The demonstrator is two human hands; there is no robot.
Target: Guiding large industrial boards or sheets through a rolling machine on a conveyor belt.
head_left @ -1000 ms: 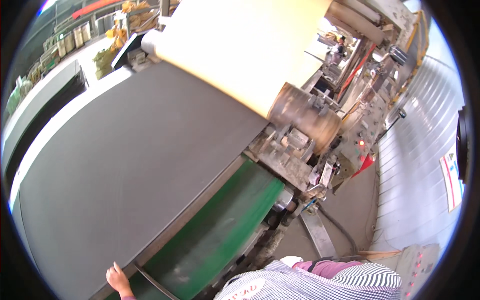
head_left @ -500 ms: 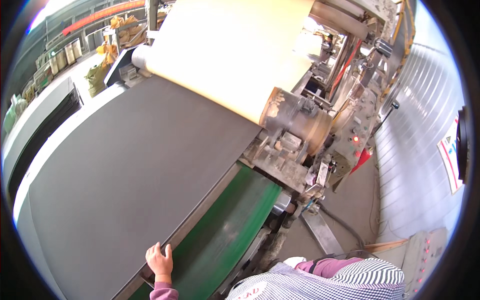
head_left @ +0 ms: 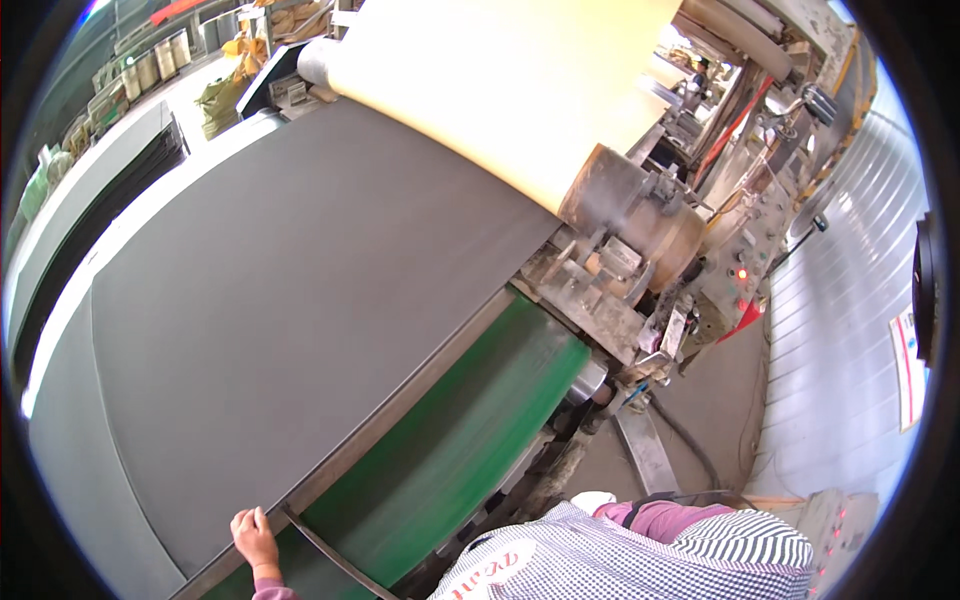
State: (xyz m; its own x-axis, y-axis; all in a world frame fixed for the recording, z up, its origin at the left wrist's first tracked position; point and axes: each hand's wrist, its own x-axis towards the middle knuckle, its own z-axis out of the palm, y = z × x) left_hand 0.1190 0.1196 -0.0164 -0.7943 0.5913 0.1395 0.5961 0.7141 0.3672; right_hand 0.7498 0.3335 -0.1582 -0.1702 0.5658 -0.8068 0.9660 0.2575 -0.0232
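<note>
My left hand (head_left: 255, 540) is at the lower left, its fingers bent together over the long metal rail (head_left: 390, 410). The rail borders a wide dark grey sheet (head_left: 300, 260), which runs up to a large pale yellow roll or web (head_left: 500, 90). Beside the rail, below the sheet, lies a green belt (head_left: 470, 400). My right forearm, in a purple sleeve, crosses at the bottom right. At its end shows a white patch, apparently my gloved right hand (head_left: 593, 501); its fingers are hidden.
A dusty roller end (head_left: 640, 220) and brackets stand right of the sheet. Behind them is a control panel with a red light (head_left: 742, 273). A thin curved bar (head_left: 335, 555) crosses the green belt. Stacked dark sheets (head_left: 110, 215) lie at left; a person is visible far back.
My left hand has slid down and left along the rail, its fingers drawn closer together. The view has shifted, and the curved bar over the green belt now shows more fully.
</note>
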